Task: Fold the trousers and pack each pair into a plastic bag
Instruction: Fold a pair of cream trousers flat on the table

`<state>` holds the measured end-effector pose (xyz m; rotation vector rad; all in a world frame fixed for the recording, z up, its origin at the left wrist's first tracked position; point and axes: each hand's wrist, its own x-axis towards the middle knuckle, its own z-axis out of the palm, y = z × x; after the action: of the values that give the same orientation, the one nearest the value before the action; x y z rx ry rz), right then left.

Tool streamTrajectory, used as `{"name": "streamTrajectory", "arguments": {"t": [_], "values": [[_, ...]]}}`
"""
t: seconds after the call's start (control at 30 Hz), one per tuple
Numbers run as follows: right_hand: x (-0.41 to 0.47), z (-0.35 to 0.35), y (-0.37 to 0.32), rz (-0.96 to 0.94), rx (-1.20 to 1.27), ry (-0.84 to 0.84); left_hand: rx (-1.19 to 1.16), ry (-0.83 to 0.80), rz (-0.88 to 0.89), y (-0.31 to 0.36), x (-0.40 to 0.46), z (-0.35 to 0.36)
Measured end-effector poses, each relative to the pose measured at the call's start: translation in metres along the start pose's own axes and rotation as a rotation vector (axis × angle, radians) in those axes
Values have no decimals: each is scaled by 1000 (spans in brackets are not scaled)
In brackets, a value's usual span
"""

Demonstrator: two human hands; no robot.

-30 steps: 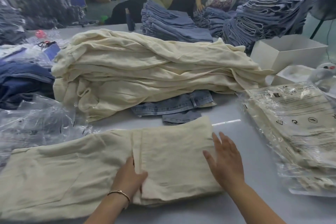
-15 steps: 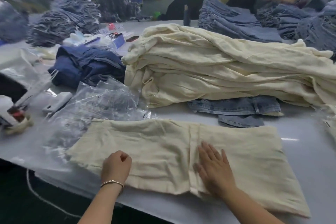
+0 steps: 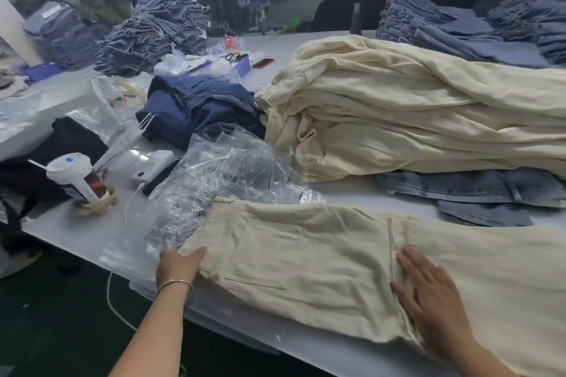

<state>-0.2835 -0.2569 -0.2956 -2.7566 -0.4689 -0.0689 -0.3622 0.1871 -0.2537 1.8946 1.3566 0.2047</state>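
Gripping the left end of the cream trousers [image 3: 321, 257], the left hand [image 3: 177, 266] sits at lower left of the head view, thumb on top of the cloth and fingers curled under its edge, a thin bracelet at the wrist. At lower right the right hand [image 3: 432, 294] lies flat with fingers straight and slightly spread, pressing the fabric just right of the stitched seam line. These trousers stretch across the lower half of the frame on the white table [image 3: 352, 190], their left end resting partly over the clear plastic bags [image 3: 223, 180] crumpled at centre left. Behind them, at centre right, a tall pile of cream trousers [image 3: 413, 119] waits, with blue jeans [image 3: 471, 187] poking out beneath it. A dark blue garment [image 3: 199, 107] and a white capped bottle [image 3: 76, 177] sit further left, and denim stacks fill the far upper part. The step looks like a fold of the left end over toward the pressing palm. To do it well, I would keep the right palm firm as an anchor on the crease, lift the held end cleanly so no bag film is dragged along, lay edge onto edge, then smooth outward so the bundle ends up flat and narrow enough for a bag.
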Motion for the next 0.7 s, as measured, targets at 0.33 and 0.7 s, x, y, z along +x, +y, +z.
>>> {"name": "streamTrajectory", "arguments": {"t": [0.33,0.7], "values": [[-2,-1,1,18,-47,-51,-329,72,82,38,-10,-1],[19,-112,-3,362,1605,-310,-601,-489,939,180,-246,64]]}}
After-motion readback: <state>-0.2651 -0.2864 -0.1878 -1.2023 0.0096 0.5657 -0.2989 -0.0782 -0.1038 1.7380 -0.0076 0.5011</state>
